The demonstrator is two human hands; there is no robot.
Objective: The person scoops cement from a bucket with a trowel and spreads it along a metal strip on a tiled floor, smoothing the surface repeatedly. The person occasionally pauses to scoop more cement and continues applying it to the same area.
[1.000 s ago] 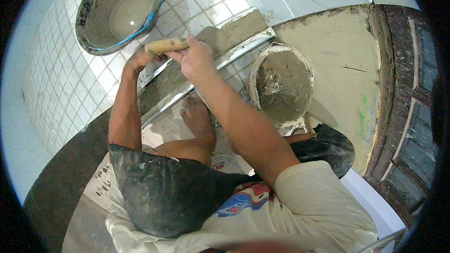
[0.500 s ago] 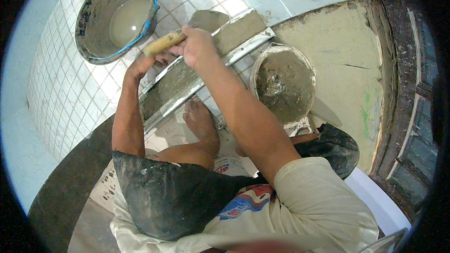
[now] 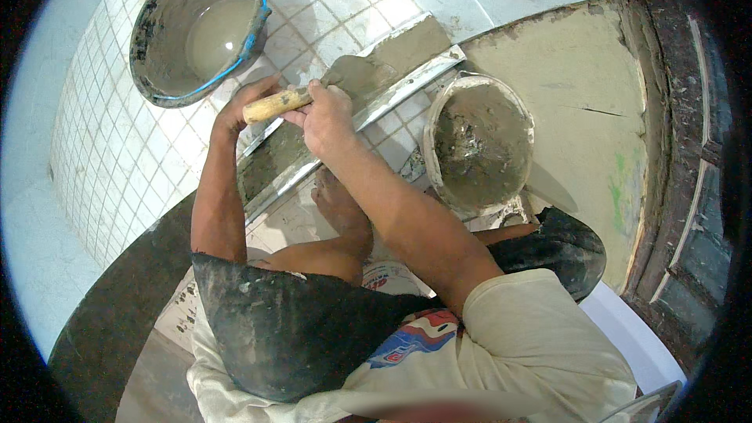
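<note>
My right hand point(image 3: 327, 119) is closed round the wooden handle of a trowel point(image 3: 276, 104). The trowel's grey, mortar-coated blade point(image 3: 352, 74) lies low over a long strip of wet mortar point(image 3: 415, 45), apparently touching it. A pale metal edging bar point(image 3: 407, 88) runs along the strip's near side. Beside the butt of the handle is my left hand point(image 3: 241, 108), fingers stretched out toward the strip's far edge and partly hidden by the handle. No object shows in it.
A dark bucket point(image 3: 149, 51) with a blue handle and murky water stands at the upper left on white tiles point(image 3: 102, 157). Right of the strip is a pale bucket of mortar point(image 3: 479, 145). My bare foot point(image 3: 333, 196) is by the near edging; a dark wooden frame point(image 3: 674, 110) borders the right.
The trowel blade has come down and nearer onto the mortar strip, and its handle has levelled out. My left hand's fingers have shifted from below the handle to beyond it.
</note>
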